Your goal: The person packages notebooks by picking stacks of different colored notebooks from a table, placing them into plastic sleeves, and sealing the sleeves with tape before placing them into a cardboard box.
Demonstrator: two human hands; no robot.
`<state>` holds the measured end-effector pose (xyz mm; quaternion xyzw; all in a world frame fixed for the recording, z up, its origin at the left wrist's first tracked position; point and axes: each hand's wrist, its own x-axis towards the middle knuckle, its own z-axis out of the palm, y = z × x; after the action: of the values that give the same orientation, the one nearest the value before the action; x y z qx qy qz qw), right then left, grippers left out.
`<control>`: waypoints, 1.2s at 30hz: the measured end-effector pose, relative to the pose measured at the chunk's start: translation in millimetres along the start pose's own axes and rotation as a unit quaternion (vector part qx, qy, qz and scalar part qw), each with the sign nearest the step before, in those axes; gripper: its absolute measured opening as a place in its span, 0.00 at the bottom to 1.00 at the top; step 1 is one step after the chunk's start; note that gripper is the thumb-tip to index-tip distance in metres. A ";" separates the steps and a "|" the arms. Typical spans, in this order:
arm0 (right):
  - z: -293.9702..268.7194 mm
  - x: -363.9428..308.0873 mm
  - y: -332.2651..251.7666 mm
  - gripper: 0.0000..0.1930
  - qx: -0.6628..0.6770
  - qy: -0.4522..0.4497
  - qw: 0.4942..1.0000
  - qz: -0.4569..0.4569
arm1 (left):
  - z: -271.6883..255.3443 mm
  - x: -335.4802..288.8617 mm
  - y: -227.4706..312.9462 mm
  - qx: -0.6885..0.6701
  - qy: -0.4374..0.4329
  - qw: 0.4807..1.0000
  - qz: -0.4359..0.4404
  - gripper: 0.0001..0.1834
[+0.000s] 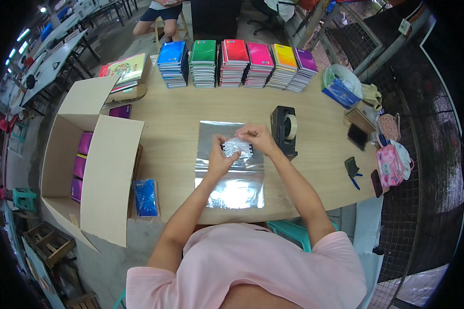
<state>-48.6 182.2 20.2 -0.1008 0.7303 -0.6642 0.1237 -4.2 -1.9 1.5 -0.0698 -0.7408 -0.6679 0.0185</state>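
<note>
Over a shiny clear plastic sheet or stack of bags (229,190) on the table, both my hands work on a small white bundle (237,148) with black toothed ends. My left hand (220,159) grips it from the left, its thumb pressed across the front. Fingers of my right hand (259,138) are pinched together at the bundle's upper edge, seemingly on its thin clear wrapping; my fingers partly hide what lies there. A black tape dispenser (281,123) with a pale roll stands just right of my right hand.
Stacked notebooks line the far edge: blue (172,59), green, red (235,54), pink, yellow and purple (304,64). At left, an open carton (111,175) holds purple packs; a plastic-wrapped blue notebook pack (146,198) lies beside it. A brush (357,137) and pink bag (389,165) are right.
</note>
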 end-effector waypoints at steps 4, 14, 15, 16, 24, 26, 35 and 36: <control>11.1 -35.7 -5.4 0.07 -0.233 0.021 0.953 -0.192 | -5.0 8.6 2.0 -0.128 -0.021 0.988 -0.079 0.26; -71.7 -109.7 32.5 0.10 -0.296 0.480 0.825 0.036 | 6.2 5.5 -15.2 -0.096 0.014 0.993 -0.065 0.09; -88.3 -112.8 49.0 0.10 -0.245 0.468 0.839 0.132 | 9.6 6.0 -15.9 -0.093 0.017 0.994 -0.060 0.09; -105.2 -117.1 63.1 0.11 -0.199 0.451 0.839 0.230 | 14.0 6.5 -15.5 -0.092 0.019 0.994 -0.055 0.09; -70.2 -119.4 55.8 0.11 -0.029 0.458 0.879 0.130 | 6.0 3.7 -20.3 -0.096 0.032 0.994 -0.047 0.09; -65.7 -135.5 63.8 0.10 -0.083 0.477 0.868 0.112 | 4.7 2.8 -19.2 -0.074 0.032 0.996 -0.030 0.09; 52.4 -127.3 56.1 0.12 0.462 0.338 0.793 0.207 | 3.8 -0.9 -22.7 -0.043 0.051 0.997 0.042 0.07; 64.4 -117.8 25.6 0.12 0.417 0.322 0.835 0.160 | 4.4 -1.0 -20.7 -0.036 0.056 0.997 0.042 0.07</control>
<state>83.9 160.6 -5.4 0.2981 0.3886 -0.8717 0.0162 -5.5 0.4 -19.5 -0.0646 -0.7106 -0.6953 0.0855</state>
